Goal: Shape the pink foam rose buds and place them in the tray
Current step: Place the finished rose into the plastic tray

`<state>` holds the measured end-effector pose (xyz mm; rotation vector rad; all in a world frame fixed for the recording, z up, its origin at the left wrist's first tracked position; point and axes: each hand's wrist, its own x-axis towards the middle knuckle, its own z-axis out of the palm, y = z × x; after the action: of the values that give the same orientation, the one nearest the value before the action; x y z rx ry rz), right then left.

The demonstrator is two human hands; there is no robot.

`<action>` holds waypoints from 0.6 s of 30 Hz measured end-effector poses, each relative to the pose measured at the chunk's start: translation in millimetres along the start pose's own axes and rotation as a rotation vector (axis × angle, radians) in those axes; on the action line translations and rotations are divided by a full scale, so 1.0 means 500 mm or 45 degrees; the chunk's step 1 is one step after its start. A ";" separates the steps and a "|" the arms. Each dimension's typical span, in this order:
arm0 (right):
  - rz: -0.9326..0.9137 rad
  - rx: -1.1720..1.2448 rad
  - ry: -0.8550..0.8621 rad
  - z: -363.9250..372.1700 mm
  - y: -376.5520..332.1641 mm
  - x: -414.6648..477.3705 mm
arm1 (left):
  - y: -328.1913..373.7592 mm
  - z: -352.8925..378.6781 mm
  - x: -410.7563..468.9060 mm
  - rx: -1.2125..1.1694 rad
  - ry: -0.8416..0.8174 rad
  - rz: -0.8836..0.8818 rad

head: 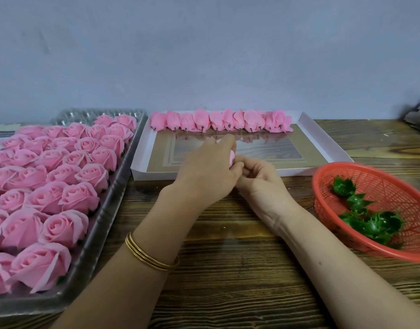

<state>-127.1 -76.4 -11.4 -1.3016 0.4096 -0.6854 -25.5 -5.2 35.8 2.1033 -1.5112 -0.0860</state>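
Observation:
My left hand (207, 170) curls around a pink foam rose bud (232, 158), of which only a small pink edge shows between the fingers. My right hand (258, 178) meets it from the right, its fingers curled against the bud's base. Both hands hover over the front rim of the white shallow tray (323, 141). A row of shaped pink buds (219, 121) lies along the tray's far edge, short stems pointing toward me.
A clear plastic tray (104, 224) packed with several pink foam roses (61, 186) fills the left side. A red mesh basket (380, 186) holding green plastic calyxes (368, 219) stands at the right. The wooden tabletop (228, 269) lies below my forearms.

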 end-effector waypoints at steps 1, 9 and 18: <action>0.004 0.002 0.005 0.000 0.001 0.000 | 0.000 0.001 0.000 0.012 0.004 -0.003; 0.046 0.071 0.093 0.007 -0.001 0.001 | -0.004 0.005 0.001 -0.009 0.010 0.011; 0.051 0.138 0.186 0.006 0.005 0.004 | -0.008 0.010 0.007 -0.060 -0.018 0.020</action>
<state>-123.1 -75.4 -12.8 -1.1423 0.5088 -0.7617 -22.4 -9.4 30.5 2.0579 -1.5192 -0.1300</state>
